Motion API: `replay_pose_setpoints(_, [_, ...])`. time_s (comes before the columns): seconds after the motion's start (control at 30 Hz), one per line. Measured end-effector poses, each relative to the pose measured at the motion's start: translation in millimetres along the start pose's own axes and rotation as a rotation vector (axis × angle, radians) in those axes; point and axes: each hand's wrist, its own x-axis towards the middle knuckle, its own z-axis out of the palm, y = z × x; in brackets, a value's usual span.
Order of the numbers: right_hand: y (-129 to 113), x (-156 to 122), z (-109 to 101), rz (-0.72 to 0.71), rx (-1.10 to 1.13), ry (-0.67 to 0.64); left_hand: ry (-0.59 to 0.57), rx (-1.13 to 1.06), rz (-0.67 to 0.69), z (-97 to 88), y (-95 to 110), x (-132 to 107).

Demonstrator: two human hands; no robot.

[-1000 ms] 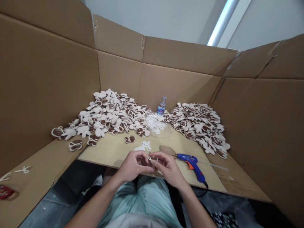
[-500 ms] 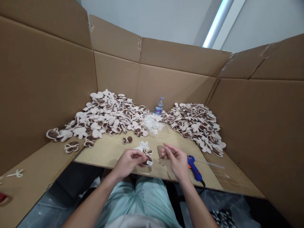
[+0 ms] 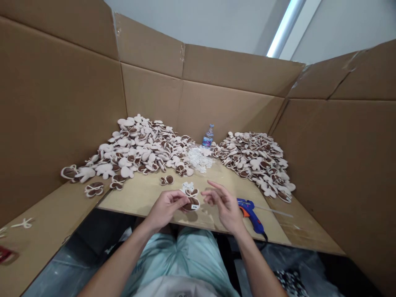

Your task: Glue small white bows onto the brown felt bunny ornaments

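Two heaps of brown-and-cream butterfly cutouts (image 3: 139, 148) sit against the cardboard wall (image 3: 62, 115). Just above the wooden tabletop (image 3: 145, 198), my left hand (image 3: 168, 210) pinches a single cutout (image 3: 192, 203), with its fingers (image 3: 182, 201) clenched on it. My right hand (image 3: 224, 207) is open, its fingers (image 3: 213, 187) released and holding nothing. The step in hand looks like handling this one piece, and the next move calls for those free fingers to reach it. Its small white tag (image 3: 194, 207) is too tiny to read, and the water bottle's label (image 3: 207, 142) is blurred. A blue glue gun (image 3: 250, 214) lies near my right hand.
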Motion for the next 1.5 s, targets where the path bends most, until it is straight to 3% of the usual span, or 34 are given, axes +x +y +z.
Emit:
replay_pose_setpoints(0.17, [-8.8,8.4,5.5,0.043,-0.118,-0.343,-0.091,0.148,0.04,1.2,-0.8,0.7])
replay_pose_setpoints(0.23, [-6.4,13.0,7.0,0.08,-0.106,-0.321,-0.065,0.164,0.049,0.4,-0.9,2.5])
replay_pose_setpoints(0.33, [1.0,17.3,2.5,0.115,-0.119,-0.235,0.086,0.22,0.079,-7.1,-1.7,7.1])
replay_pose_setpoints(0.5, [-8.6,25.7,-33.3,0.141,-0.227,-0.339,0.246,0.314,0.057,-28.6,-3.3,13.9])
replay_pose_setpoints(0.57, [-24.0,35.3,-57.8,0.109,-0.25,-0.224,0.262,0.294,0.056,-34.0,-3.6,15.0])
replay_pose_setpoints(0.6, [-32.2,40.9,-70.8,0.063,-0.267,-0.088,0.273,0.292,0.065,-35.5,-3.8,15.3])
replay_pose_setpoints(0.63, [-39.5,46.3,-83.2,-0.025,-0.326,0.166,0.283,0.299,0.079,-36.3,-4.0,15.6])
replay_pose_setpoints(0.67, [-45.1,50.8,-94.2,-0.095,-0.399,0.338,0.29,0.312,0.093,-36.6,-4.5,15.8])
replay_pose_setpoints(0.73, [-49.1,54.9,-109.3,-0.16,-0.517,0.434,0.301,0.341,0.116,-36.0,-5.9,16.3])
replay_pose_setpoints(0.9, [-25.8,35.0,-104.7,-0.043,-0.661,0.27,0.291,0.368,0.122,-35.2,-11.8,17.1])
replay_pose_setpoints(1.0, [-11.0,16.0,-91.9,-0.011,-0.687,0.276,0.294,0.415,0.155,-37.1,-15.1,17.5])
replay_pose_setpoints(1.13, [-4.2,-1.1,-83.9,0.011,-0.716,0.297,0.392,0.504,0.197,-38.2,-16.2,17.4])
replay_pose_setpoints(1.5, [0.0,-10.1,-88.8,0.007,-0.779,0.289,0.439,0.472,0.192,-40.9,-15.3,13.4])
